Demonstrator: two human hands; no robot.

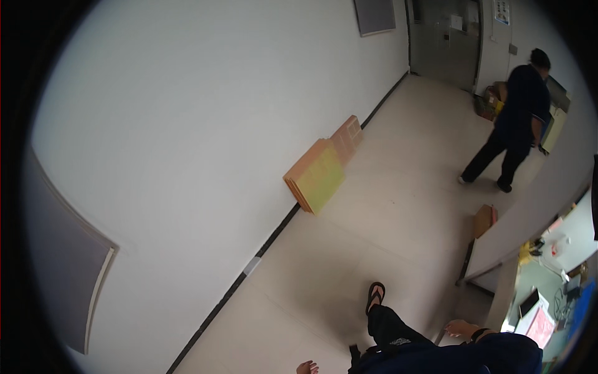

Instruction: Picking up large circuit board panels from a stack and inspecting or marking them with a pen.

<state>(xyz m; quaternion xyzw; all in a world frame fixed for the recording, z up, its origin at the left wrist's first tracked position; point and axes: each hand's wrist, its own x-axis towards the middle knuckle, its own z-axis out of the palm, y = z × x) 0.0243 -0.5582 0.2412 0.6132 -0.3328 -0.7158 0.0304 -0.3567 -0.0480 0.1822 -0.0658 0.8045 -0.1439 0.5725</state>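
L hand [306, 368] over floor [398, 181], part cut off; R hand [460, 328] nr desk [534, 278].

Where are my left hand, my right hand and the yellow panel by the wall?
Left hand [307, 367], head view: middle of its visible part.
Right hand [460, 328], head view: middle of the hand.
Yellow panel [320, 182], head view: middle of its front.

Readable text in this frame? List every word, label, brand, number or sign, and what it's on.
None can be read.
Poster on the wall beside the door: dark marks, too small.
White sheet on the door: any print is too small.
Pink sheet on the desk: too small and blurred to tell.
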